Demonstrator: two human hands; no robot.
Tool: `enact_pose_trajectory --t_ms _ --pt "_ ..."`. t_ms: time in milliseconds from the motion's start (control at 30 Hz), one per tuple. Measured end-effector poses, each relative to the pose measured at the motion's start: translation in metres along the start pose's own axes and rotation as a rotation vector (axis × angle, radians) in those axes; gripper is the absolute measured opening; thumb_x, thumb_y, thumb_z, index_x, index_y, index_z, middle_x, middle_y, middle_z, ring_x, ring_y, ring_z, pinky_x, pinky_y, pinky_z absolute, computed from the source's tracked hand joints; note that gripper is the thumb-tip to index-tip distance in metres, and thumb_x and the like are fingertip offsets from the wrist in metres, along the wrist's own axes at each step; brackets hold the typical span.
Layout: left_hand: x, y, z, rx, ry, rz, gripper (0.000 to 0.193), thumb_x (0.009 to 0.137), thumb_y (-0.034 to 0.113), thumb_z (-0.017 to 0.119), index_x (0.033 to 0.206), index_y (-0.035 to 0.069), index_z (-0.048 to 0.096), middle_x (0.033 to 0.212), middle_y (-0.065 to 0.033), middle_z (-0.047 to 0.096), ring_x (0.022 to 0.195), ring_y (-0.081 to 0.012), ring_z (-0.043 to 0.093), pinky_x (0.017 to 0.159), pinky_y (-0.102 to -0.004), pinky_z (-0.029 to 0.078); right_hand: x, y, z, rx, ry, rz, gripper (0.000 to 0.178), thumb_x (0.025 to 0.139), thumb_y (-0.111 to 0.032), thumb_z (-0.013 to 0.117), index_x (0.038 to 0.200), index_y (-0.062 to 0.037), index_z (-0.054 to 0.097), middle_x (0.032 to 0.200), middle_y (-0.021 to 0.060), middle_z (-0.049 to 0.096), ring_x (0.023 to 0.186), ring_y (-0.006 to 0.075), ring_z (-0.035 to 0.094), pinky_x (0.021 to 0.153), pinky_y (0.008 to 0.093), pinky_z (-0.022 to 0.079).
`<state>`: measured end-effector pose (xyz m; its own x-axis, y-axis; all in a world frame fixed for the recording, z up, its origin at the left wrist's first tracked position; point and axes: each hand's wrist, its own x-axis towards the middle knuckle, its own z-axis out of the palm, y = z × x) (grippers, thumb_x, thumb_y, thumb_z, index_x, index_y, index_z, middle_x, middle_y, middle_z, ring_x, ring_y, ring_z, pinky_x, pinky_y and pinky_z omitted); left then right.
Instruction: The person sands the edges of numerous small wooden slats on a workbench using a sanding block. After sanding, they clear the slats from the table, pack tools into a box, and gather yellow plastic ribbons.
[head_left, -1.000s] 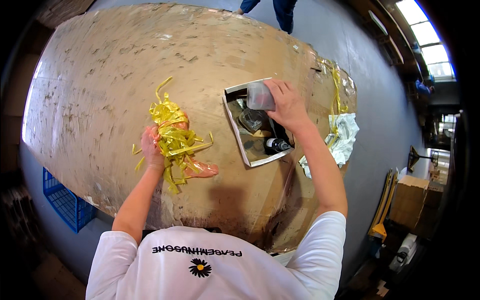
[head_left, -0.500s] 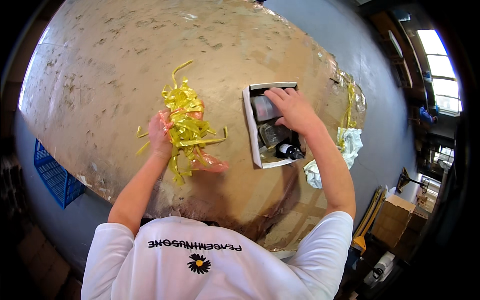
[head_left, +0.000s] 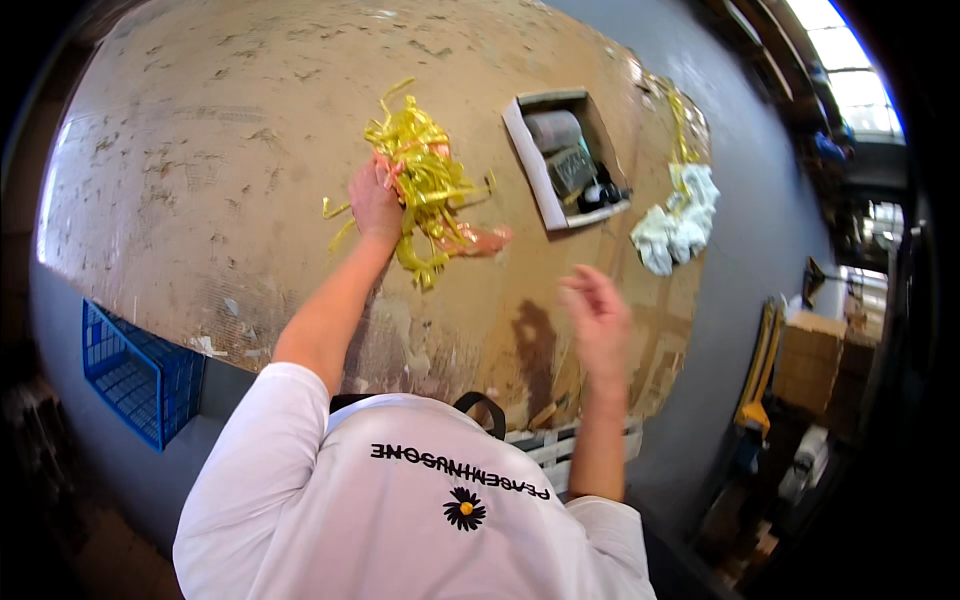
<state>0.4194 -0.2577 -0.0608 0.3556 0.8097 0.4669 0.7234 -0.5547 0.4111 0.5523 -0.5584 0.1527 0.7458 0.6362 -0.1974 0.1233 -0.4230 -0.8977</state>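
Note:
My left hand (head_left: 377, 203) is closed on the left side of a tangled bundle of yellow plastic strips (head_left: 428, 175). Reddish-orange plastic film (head_left: 485, 241) pokes out of the bundle toward the right. Slightly smeared by motion, my right hand (head_left: 598, 312) is over the near part of the table, its fingers half bent and a little apart, with nothing visible in them. Beyond it stands a shallow open white box (head_left: 530, 165) with a dark inside. It contains a translucent cylindrical container (head_left: 553, 131), a squarish clear container (head_left: 570, 172) and a small black bottle (head_left: 598, 196).
The large table (head_left: 240, 220) has a worn, brown cardboard-like covering. White crumpled material (head_left: 672, 222) lies at its right edge, below yellow strips (head_left: 682, 125). A blue plastic crate (head_left: 180, 385) is on the floor at left. Cardboard boxes (head_left: 808, 365) stand at right.
My right hand has left the white box and come back toward my body. My left hand stays on the yellow bundle. The view has shifted, so the table things appear higher.

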Motion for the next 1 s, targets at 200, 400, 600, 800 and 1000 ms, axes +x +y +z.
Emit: enact_pose_trajectory --t_ms 200,400,600,800,1000 --pt "-0.006 0.001 -0.016 -0.279 -0.264 -0.234 0.034 0.099 0.024 0.049 0.131 0.012 0.054 0.106 -0.0131 0.062 0.099 -0.036 0.06 0.083 -0.0464 0.048 -0.093 0.085 0.159 0.732 0.109 0.382 0.07 0.099 -0.017 0.066 0.154 -0.001 0.026 0.129 0.0133 0.062 0.1 0.0207 0.066 0.083 0.0329 0.057" --pt "-0.163 0.009 -0.135 -0.808 -0.601 -0.475 0.037 0.102 0.025 0.046 0.137 0.014 0.052 0.108 -0.0168 0.059 0.101 -0.0401 0.059 0.082 -0.0511 0.05 -0.11 0.062 0.215 1.087 0.033 0.187 0.047 0.097 -0.023 0.069 0.136 -0.0031 0.052 0.124 0.0072 0.064 0.102 0.0184 0.066 0.088 0.0328 0.055" --pt "-0.246 -0.021 -0.245 -0.56 -0.763 -0.079 0.065 0.082 0.023 0.073 0.139 0.005 0.045 0.119 -0.0241 0.053 0.11 -0.0442 0.053 0.093 -0.0497 0.048 -0.192 0.083 0.23 0.835 0.003 0.371 0.034 0.093 -0.008 0.068 0.125 -0.0006 0.061 0.119 0.009 0.067 0.102 0.0198 0.067 0.088 0.0335 0.055" --pt "-0.313 -0.063 -0.322 -0.805 -0.804 -0.387 0.119 0.074 0.049 0.086 0.154 -0.007 0.017 0.139 -0.0282 0.042 0.132 -0.0394 0.044 0.114 -0.0401 0.036 -0.267 0.138 0.216 0.871 -0.382 0.37 0.037 0.098 -0.02 0.056 0.131 -0.0004 0.058 0.123 0.0123 0.065 0.108 0.025 0.066 0.094 0.0392 0.054" --pt "-0.388 -0.07 -0.408 -1.48 -0.545 -1.037 0.087 0.082 0.008 0.082 0.153 0.004 0.031 0.131 -0.0083 0.056 0.124 -0.0184 0.053 0.109 -0.0361 0.042 -0.337 0.152 0.265 0.647 -0.688 0.312 0.04 0.096 -0.021 0.061 0.131 -0.0009 0.056 0.116 0.0089 0.065 0.097 0.0202 0.067 0.084 0.0343 0.056"
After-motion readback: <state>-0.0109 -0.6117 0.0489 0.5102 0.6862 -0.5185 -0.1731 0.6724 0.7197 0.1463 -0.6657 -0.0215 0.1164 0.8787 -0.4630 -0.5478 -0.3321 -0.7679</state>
